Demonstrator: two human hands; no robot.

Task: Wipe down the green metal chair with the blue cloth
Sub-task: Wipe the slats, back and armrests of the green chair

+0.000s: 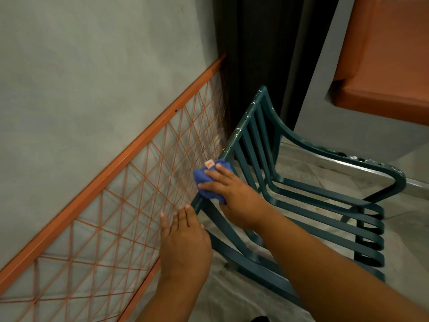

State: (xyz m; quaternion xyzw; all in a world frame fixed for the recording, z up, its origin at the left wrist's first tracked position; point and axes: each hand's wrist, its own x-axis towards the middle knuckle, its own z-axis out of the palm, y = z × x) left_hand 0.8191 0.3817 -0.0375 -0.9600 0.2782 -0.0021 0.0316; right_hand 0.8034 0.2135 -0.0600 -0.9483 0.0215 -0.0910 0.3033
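Green metal chair (290, 189) at 3 o'clock of centre, by the wall | step: your right hand (234, 194) presses blue cloth (209, 180) on its top rail | left hand (185, 238), fingers straight, steadies the frame | next, likely: slide cloth toward 1 o'clock along the rail.

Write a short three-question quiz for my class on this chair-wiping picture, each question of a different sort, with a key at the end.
1. True or false: the blue cloth lies on the floor.
2. Which hand presses the cloth against the green metal chair? A) left hand B) right hand C) both
3. Fill in: the orange wire lattice is fixed to the ____ beside the chair.

Key:
1. False; it is held on the chair's top back rail.
2. B; the right hand holds the cloth, while the left hand rests with straight fingers at the rail's near end.
3. wall
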